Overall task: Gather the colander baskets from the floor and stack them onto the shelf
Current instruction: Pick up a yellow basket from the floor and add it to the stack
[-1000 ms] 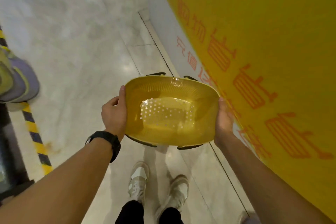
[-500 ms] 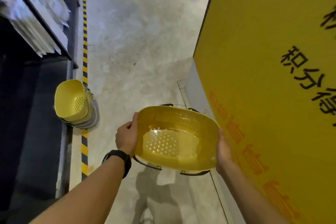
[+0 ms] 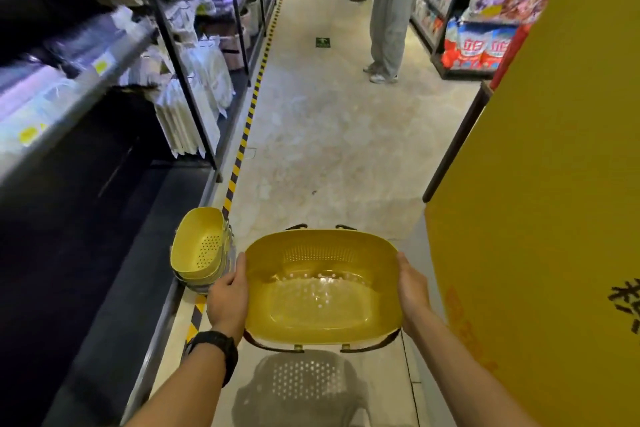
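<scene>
While I carry this yellow colander basket (image 3: pixel 323 291) at the lower centre of the frame, my left hand (image 3: pixel 227 302) is pressed to its left wall and my right hand (image 3: pixel 412 288) to its right wall, palms facing each other and clamped on it from both sides, with no fingers visibly hooked under the rim. That is where I think trouble could start: the plastic looks smooth and thin, so if I ease the squeeze it could slide down between my palms, and if I squeeze harder the walls may flex and pop free. Its dark handles (image 3: pixel 273 345) hang loose below the near edge and could snag as I set it down. Just left of my left hand a stack of baskets (image 3: pixel 201 250) sits tilted at the edge of the bottom shelf (image 3: pixel 104 270), partly over the striped tape (image 3: pixel 242 139) on the floor; I judge that nesting mine into a leaning pile could tip it out into the aisle. The floor (image 3: pixel 329 149) is pale polished stone with a sheen, so a dropped basket would likely skid. The aisle is narrow: dark shelving with hanging packets fills the upper left of the frame, a big yellow panel (image 3: pixel 536 201) crowds the right, and two people (image 3: pixel 391 10) stand at the upper centre, well apart from me.
</scene>
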`<state>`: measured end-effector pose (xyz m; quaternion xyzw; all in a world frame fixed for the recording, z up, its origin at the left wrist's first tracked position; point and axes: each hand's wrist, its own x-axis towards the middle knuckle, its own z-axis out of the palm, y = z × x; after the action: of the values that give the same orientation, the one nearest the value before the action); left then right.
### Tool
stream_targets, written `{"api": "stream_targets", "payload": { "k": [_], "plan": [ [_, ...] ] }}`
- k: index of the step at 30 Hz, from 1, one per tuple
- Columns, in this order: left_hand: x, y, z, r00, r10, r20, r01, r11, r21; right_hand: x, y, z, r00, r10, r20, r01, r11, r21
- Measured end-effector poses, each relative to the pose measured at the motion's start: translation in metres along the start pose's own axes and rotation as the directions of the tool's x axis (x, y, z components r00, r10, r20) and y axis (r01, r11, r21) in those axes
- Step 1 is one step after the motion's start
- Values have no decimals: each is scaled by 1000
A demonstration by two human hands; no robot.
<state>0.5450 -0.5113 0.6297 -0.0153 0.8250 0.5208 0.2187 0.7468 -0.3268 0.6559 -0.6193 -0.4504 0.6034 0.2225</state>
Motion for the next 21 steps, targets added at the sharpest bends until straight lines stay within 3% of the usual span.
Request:
{"api": "stream_targets", "payload": {
  "k": [10, 21],
  "plan": [
    [40, 55, 31, 970, -131, -204, 100, 983, -153, 89, -87, 57, 980, -12, 200, 44, 987, -156],
    [175, 78, 17, 869, -298, -394, 221, 948, -229, 161, -167, 223, 929, -44, 366, 171, 931, -323]
  ]
}}
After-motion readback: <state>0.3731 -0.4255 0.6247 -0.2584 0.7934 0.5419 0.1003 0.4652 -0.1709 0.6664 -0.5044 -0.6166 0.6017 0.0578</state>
